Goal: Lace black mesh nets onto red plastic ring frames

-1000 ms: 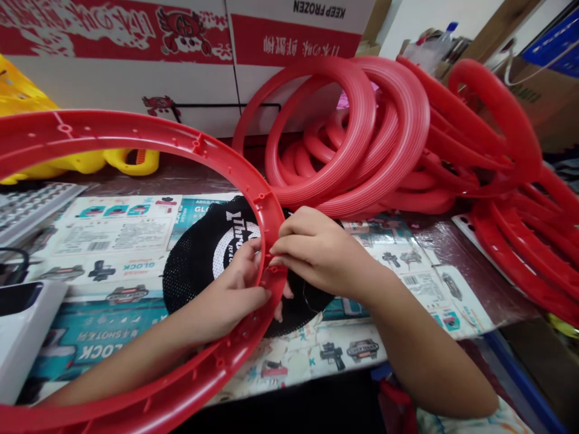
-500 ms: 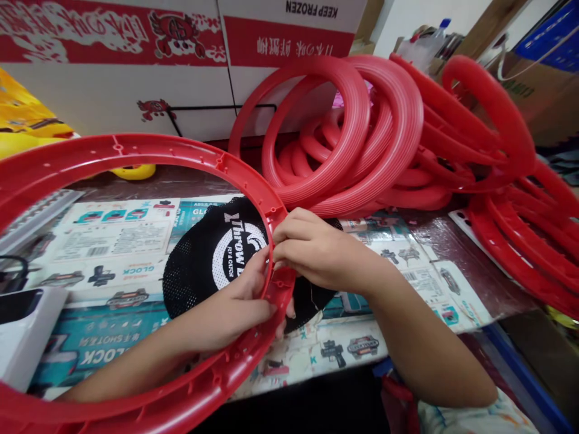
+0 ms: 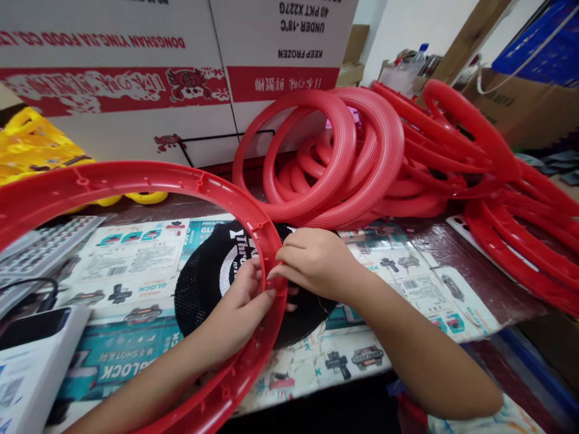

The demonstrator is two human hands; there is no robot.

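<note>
A large red plastic ring [image 3: 149, 178] stands tilted before me, its hollow ribbed side facing me. My left hand [image 3: 246, 304] grips its right side, thumb on the near face and some fingertips showing beyond the outer edge. At the same stretch of ring, just above, my right hand [image 3: 316, 262] has its thumb and fingers pinched together against the channel. Whatever those fingertips hold is too small to make out. Behind the ring and both hands lies a black mesh piece [image 3: 199, 295] with white lettering, partly covered by them.
Flattened printed cardboard [image 3: 140, 256] covers the table. Smooth-sided red rings [image 3: 335, 144] and ribbed red ring halves [image 3: 470, 163] pile up behind and to the right. A white carton [image 3: 136, 129] stands at the back, yellow parts [image 3: 40, 150] left, a white device [image 3: 54, 343] near left.
The view has tilted up, so more of the carton shows. My right fingertips have shifted slightly along the ring's channel; my left hand still grips the ring.
</note>
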